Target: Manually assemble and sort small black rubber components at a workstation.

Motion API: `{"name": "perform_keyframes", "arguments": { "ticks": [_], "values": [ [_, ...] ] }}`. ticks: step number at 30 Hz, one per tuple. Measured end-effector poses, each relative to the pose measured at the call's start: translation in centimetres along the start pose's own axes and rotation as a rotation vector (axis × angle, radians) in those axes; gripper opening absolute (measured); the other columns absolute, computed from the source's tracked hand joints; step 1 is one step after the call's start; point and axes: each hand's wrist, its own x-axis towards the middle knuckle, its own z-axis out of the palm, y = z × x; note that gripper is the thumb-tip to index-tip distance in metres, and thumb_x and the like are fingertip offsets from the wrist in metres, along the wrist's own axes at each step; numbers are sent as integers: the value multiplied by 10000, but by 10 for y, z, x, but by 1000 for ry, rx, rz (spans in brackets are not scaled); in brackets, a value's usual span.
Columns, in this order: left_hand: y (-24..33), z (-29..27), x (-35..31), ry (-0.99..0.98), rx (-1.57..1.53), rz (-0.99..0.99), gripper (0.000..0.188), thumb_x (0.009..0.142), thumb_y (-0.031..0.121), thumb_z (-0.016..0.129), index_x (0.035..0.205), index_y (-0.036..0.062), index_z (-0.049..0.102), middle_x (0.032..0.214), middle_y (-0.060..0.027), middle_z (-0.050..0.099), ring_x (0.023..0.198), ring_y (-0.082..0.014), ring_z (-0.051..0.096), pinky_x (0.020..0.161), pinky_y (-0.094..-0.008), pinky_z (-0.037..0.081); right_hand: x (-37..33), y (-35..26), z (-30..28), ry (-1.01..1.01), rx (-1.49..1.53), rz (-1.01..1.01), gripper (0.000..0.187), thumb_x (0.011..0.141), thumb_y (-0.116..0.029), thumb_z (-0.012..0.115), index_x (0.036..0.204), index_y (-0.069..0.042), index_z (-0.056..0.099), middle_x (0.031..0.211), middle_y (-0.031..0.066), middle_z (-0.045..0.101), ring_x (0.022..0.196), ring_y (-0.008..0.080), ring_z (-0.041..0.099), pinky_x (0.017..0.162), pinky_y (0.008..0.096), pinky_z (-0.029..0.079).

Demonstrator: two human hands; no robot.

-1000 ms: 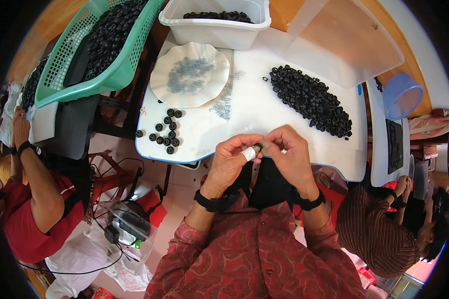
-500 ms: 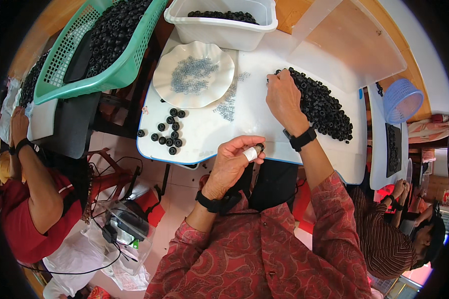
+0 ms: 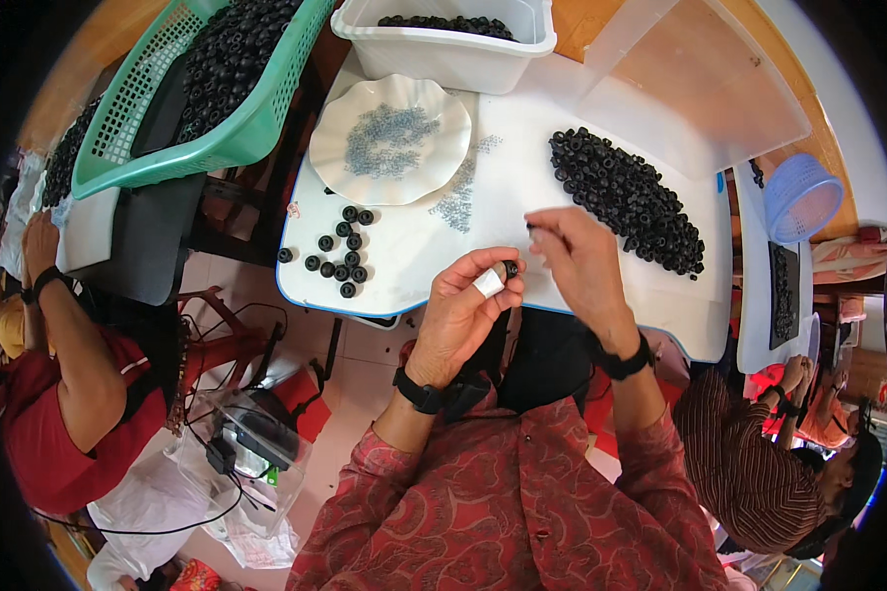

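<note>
My left hand (image 3: 468, 305) is curled at the near edge of the white table (image 3: 414, 251), thumb and taped forefinger pinched on one small black ring (image 3: 511, 268). My right hand (image 3: 577, 261) sits just beside it at three o'clock, fingers bent, tips pinched on a tiny dark piece (image 3: 529, 228) that is too small to make out. Both wrists carry a black band, two in all.

At one o'clock from my hands lies the big heap of black rings (image 3: 631, 202), too many to count. At nine to ten o'clock a small cluster of finished rings (image 3: 340, 251) lies loose on the table; I count about twelve. At eleven o'clock stands one white scalloped plate (image 3: 350, 118) with a spread of small grey parts (image 3: 392, 138), and more of those grey parts (image 3: 460, 192) are spilled on the table just beside it.

At twelve o'clock is one white tub (image 3: 443, 54) of black rings; at ten to eleven o'clock, one green basket (image 3: 138, 148) full of them. Far off at two o'clock sits one small blue basket (image 3: 803, 197).

Two other people show: one in red (image 3: 64, 394) at eight o'clock, one in a striped top (image 3: 749, 463) at four o'clock.
</note>
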Motion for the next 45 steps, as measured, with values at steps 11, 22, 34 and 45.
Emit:
{"name": "perform_keyframes", "arguments": {
  "ticks": [11, 22, 34, 45],
  "values": [
    [-12, 5, -5, 11, 176, -26, 245, 936, 24, 551, 1167, -39, 604, 1021, -107, 645, 869, -160, 637, 769, -281, 551, -59, 2, 0, 66, 276, 174, 147, 847, 23, 630, 993, 21, 640, 867, 94, 657, 771, 145, 654, 661, 265, 524],
    [-18, 17, -7, -28, 251, -54, 245, 933, 26, 556, 1164, -42, 599, 962, -73, 634, 851, -150, 628, 762, -274, 533, -78, 4, 2, 180, 476, 210, 168, 855, 63, 619, 1017, 31, 646, 917, 62, 628, 784, 108, 633, 689, 232, 514],
    [-20, 12, -7, -92, 31, -70, 249, 942, 46, 552, 1173, -42, 585, 1040, -118, 620, 878, -157, 612, 759, -272, 525, -84, -6, 1, 277, 505, 142, 171, 889, 9, 628, 1057, 6, 659, 920, 42, 619, 795, 89, 605, 637, 203, 481],
    [-21, 14, -9, -8, -16, -80, 256, 936, 34, 548, 1177, -45, 584, 1003, -119, 635, 822, -160, 630, 742, -278, 535, -82, -11, 5, 260, 354, 50, 139, 863, 39, 632, 998, 10, 652, 938, 74, 624, 841, 143, 617, 732, 243, 493]
  ]
}}
